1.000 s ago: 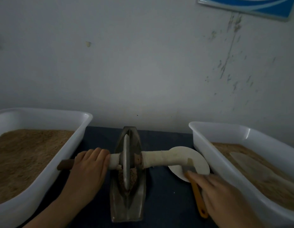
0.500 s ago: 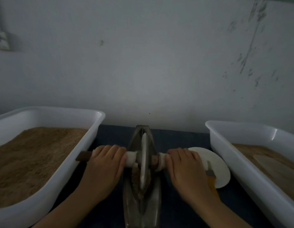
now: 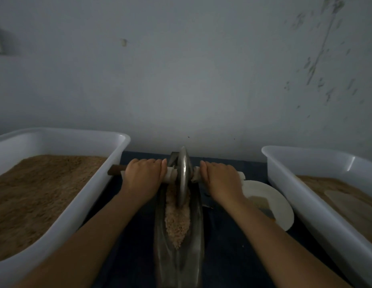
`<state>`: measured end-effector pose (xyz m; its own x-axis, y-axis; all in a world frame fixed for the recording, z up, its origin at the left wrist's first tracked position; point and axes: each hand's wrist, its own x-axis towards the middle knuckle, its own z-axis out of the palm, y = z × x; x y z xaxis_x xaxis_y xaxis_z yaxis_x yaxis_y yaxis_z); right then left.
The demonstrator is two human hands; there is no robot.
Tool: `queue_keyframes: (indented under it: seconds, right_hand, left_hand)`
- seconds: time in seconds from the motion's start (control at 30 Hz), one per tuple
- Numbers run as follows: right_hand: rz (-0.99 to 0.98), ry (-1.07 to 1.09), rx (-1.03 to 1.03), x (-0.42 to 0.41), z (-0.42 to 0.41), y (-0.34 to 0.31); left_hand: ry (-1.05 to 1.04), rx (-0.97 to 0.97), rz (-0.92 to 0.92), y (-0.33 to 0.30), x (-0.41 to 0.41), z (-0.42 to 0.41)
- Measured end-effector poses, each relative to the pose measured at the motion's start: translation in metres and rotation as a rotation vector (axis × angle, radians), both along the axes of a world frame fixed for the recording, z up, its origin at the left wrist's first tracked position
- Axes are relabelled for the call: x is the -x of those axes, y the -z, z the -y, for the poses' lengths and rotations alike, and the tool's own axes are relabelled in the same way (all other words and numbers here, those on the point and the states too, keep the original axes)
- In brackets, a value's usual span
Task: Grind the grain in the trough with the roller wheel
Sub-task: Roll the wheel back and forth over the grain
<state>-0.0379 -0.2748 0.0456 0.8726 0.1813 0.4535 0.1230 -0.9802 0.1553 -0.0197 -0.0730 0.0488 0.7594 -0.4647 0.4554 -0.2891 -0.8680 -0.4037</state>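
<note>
Two hands grip the cloth-wrapped wooden axle [image 3: 170,177] of the grey metal roller wheel [image 3: 183,177], one either side of the disc; the left hand [image 3: 142,176] has its fingers curled over the wrap and pressed together, and the right hand [image 3: 219,179] curls over the other end likewise, fingers close-set. The wheel stands upright on its edge in the far end of the long, boat-shaped dark metal trough [image 3: 178,235], which sits on the dark blue cloth [image 3: 228,246] between two white plastic tubs [image 3: 62,213] of brown meal; the pale, coarse grain [image 3: 177,220] lies heaped in the trough's groove, mostly nearer the person than the wheel. Judging by its lumpy, uneven look, grinding is under way but far from finished; many more passes along the groove seem needed.
</note>
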Motion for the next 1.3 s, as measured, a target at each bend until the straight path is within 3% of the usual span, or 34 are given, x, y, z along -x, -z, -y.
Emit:
queue_keyframes:
  seconds: [0.17,0.3,0.43,0.6,0.8,0.93,1.03,1.13,1.23,1.3]
  right_hand:
    - [0.009,-0.053,0.014,0.013,-0.006,-0.002]
    - [0.063,-0.120,-0.071,0.043,-0.012,0.001]
    - [0.048,-0.117,-0.176,0.075,-0.016,0.000]
    - [0.085,-0.101,-0.121,0.092,-0.019,0.003]
    - [0.171,-0.073,-0.191,0.066,-0.018,0.005]
    - [0.364,-0.063,-0.204,0.037,-0.020,0.000]
    - [0.320,-0.045,-0.119,0.015,-0.019,-0.005]
    - [0.112,-0.003,0.096,-0.005,-0.011,0.002]
    - [0.078,0.023,0.012,-0.004,-0.009,0.002]
    - [0.166,-0.019,-0.009,0.007,-0.012,0.001]
  left_hand:
    - [0.004,0.026,-0.078,-0.003,0.011,-0.001]
    - [0.125,0.239,-0.126,-0.003,0.043,-0.008]
    - [0.308,0.355,-0.028,-0.003,0.070,-0.017]
    - [0.341,0.434,0.026,0.001,0.083,-0.021]
    - [0.280,0.417,0.025,0.002,0.057,-0.013]
    - [0.229,0.382,0.029,0.001,0.031,-0.007]
    - [0.203,0.403,0.042,0.001,0.014,-0.004]
    - [0.145,0.320,0.007,0.000,0.004,0.001]
    - [0.127,0.282,-0.003,-0.002,0.003,0.002]
    - [0.131,0.245,-0.034,-0.001,0.010,-0.002]
